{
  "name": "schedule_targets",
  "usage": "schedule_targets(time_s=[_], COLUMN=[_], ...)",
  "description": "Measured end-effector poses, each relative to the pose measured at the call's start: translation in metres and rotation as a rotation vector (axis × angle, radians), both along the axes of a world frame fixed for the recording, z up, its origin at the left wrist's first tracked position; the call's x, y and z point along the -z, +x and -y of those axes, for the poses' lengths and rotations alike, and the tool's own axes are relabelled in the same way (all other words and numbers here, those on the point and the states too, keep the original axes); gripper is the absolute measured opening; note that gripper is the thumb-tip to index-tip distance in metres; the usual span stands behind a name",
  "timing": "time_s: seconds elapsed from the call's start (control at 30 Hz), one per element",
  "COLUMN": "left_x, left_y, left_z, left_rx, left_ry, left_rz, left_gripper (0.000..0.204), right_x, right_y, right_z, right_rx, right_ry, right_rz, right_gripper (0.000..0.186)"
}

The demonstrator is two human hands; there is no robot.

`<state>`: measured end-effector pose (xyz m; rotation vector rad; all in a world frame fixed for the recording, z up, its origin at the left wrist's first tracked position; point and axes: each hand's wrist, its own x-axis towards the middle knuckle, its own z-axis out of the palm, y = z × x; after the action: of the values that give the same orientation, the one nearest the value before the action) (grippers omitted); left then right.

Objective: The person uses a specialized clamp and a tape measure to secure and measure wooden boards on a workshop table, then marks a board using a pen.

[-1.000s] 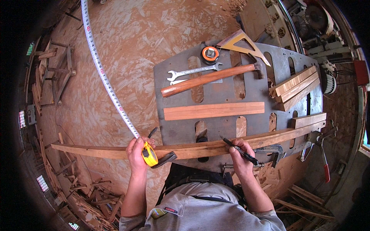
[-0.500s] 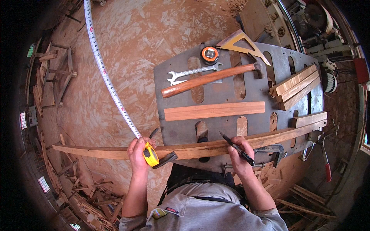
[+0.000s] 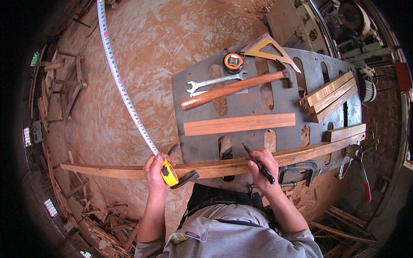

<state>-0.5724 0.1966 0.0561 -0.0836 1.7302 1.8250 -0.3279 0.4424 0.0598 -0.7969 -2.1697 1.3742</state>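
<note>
My left hand (image 3: 155, 172) is closed around a yellow tape measure (image 3: 170, 173). Its white blade (image 3: 121, 88) runs out in a curve to the far left, past the upper edge of the picture. Beneath both hands lies a long wooden strip (image 3: 211, 167), crossing the metal table and jutting out to the left. In my right hand (image 3: 263, 167) is a black pen (image 3: 259, 164), its tip pointing up and left above the table. A black clamp-like piece (image 3: 186, 179) shows by the tape case, partly hidden.
On the slotted metal table (image 3: 202, 152) lie a flat wooden board (image 3: 241, 124), a hammer (image 3: 232, 90), a wrench (image 3: 217, 80), an orange-and-black tape measure (image 3: 232, 62) and a triangular square (image 3: 275, 51). Wood blocks (image 3: 331, 96) sit at the right, near a G-clamp (image 3: 301, 172) and a red-handled toggle clamp (image 3: 367, 189).
My right hand with the pen has shifted slightly left and up along the strip. The tape blade has swung a little to the right; my left hand has barely moved.
</note>
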Motion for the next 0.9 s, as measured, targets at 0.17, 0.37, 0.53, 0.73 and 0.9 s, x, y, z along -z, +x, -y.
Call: schedule_targets(time_s=[0.17, 0.37, 0.53, 0.73, 0.9], left_x=[-0.0004, 0.0013, 0.0026, 0.0021, 0.0029], left_y=[-0.0004, -0.0005, -0.0011, 0.0002, 0.0000], left_z=[0.0009, 0.0002, 0.0011, 0.0008, 0.0025], left_rx=[0.004, 0.015, 0.009, -0.005, 0.007], left_ry=[0.003, 0.003, 0.011, 0.023, 0.026], left_rz=[0.007, -0.014, -0.010, 0.001, -0.012], left_gripper=[0.023, 0.024, 0.024, 0.023, 0.024], right_x=[0.0039, 0.0038, 0.0029, 0.0018, 0.0035], right_y=[-0.0024, -0.0055, -0.0057, -0.0048, -0.0040], right_z=[0.0014, -0.0004, -0.0007, 0.0001, 0.0014], right_rx=[-0.009, -0.038, -0.053, -0.046, -0.037], right_ry=[0.012, 0.046, 0.053, 0.059, 0.055], right_rz=[0.014, -0.039, -0.039, -0.021, -0.002], right_gripper=[0.029, 0.030, 0.033, 0.032, 0.031])
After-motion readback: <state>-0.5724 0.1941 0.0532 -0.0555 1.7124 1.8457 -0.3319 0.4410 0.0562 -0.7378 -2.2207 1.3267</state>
